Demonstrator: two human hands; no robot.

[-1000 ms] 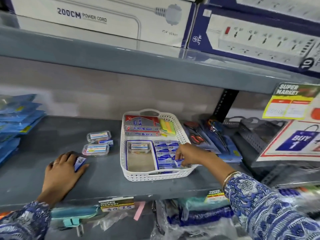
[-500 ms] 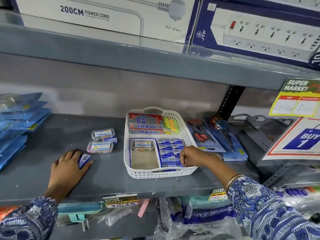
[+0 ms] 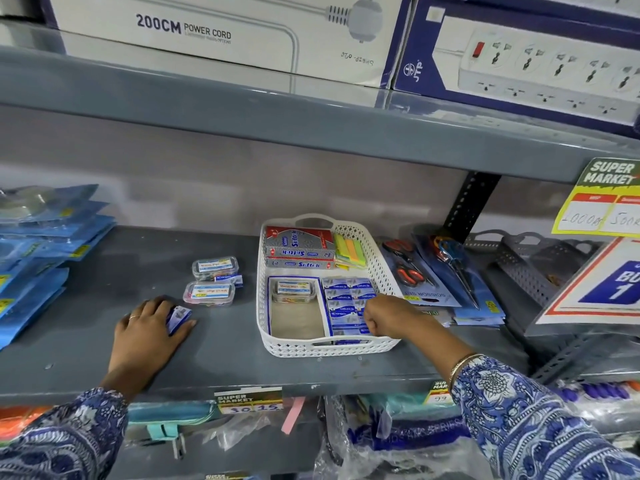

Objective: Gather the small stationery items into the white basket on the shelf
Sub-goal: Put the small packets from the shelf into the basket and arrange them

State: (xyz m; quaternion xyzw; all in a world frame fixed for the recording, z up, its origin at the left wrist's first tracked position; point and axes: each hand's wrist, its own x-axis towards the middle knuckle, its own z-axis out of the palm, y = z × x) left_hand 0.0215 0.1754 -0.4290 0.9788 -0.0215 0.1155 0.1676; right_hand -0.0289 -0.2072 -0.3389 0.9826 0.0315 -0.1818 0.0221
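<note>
The white basket point(image 3: 381, 271) sits mid-shelf holding red-and-silver Softek boxes point(image 3: 299, 245), sticky notes point(image 3: 349, 252), a clear clip box point(image 3: 293, 290) and rows of small blue boxes point(image 3: 346, 299). My right hand point(image 3: 389, 315) reaches into its front right corner, fingers curled on those blue boxes; what it grips is hidden. My left hand point(image 3: 149, 332) rests on the shelf to the left, fingers closed on a small blue box point(image 3: 178, 318). Two clear clip boxes point(image 3: 211, 292) and another small blue box point(image 3: 228, 278) lie just behind it.
Scissor packs point(image 3: 426, 271) lie right of the basket, with grey baskets point(image 3: 530, 268) and sale signs point(image 3: 602, 202) further right. Blue packets point(image 3: 41, 251) are stacked at the left. The upper shelf point(image 3: 277, 119) carries power cord boxes.
My right hand has shifted slightly inside the basket's front right corner. The left hand stays on the small blue box. The camera has moved a little.
</note>
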